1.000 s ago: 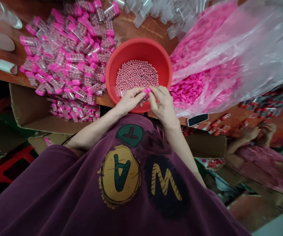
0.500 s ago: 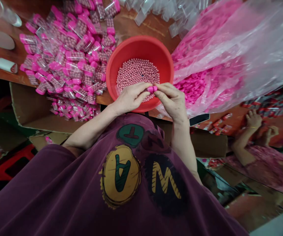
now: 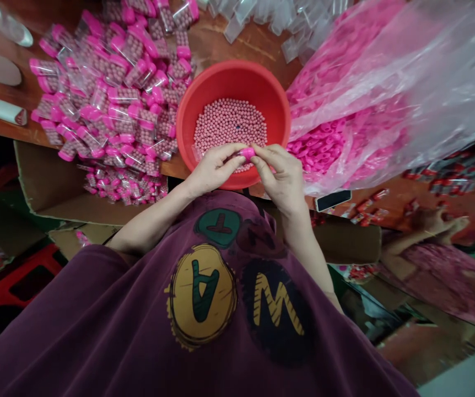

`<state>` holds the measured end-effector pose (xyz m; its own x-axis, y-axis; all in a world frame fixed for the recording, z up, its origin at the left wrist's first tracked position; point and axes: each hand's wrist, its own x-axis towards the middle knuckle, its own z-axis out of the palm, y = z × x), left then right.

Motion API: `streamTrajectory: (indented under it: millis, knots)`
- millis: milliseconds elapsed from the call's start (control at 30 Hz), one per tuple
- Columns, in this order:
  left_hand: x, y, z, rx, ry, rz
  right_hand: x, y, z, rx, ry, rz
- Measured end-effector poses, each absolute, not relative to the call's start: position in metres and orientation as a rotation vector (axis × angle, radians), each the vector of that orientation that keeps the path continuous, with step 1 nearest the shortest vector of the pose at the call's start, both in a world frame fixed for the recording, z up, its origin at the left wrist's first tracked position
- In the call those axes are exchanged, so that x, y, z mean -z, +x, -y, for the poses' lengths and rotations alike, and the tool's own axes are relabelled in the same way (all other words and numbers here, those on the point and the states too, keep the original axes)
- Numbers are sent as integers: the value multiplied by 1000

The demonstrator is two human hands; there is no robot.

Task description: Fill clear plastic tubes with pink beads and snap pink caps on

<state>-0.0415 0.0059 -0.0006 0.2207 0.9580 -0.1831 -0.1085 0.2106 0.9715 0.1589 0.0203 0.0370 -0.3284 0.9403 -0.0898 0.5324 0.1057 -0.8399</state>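
Over the near rim of a red plastic bowl, both hands meet at a small bright pink cap. My left hand pinches it from the left with thumb and fingers. From the right, the thumb and fingertips of my right hand close on its other end. Whether a clear bottle is attached to the cap is hidden by my left fingers. Behind the hands, many small pink beads lie in the bowl, with one dark speck among them.
Left lies a heap of bead-filled clear bottles with pink caps, more in a cardboard box. Empty clear bottles lie behind. A plastic bag of pink caps and a phone are right. Another person's hands work farther right.
My hands and the pink cap have shifted slightly left and down, and my right fingers now cover more of its right end. The other person's hands have drawn together.
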Motion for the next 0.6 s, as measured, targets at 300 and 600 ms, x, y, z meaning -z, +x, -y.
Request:
streamTrajectory:
  millis: [300, 600]
  knots:
    - [10, -16, -3, -952, 718, -1128, -8, 140, -10, -770, -1605, 2239]
    - [24, -10, -13, -899, 576, -1210, 20, 136, -31, -863, -1558, 2310]
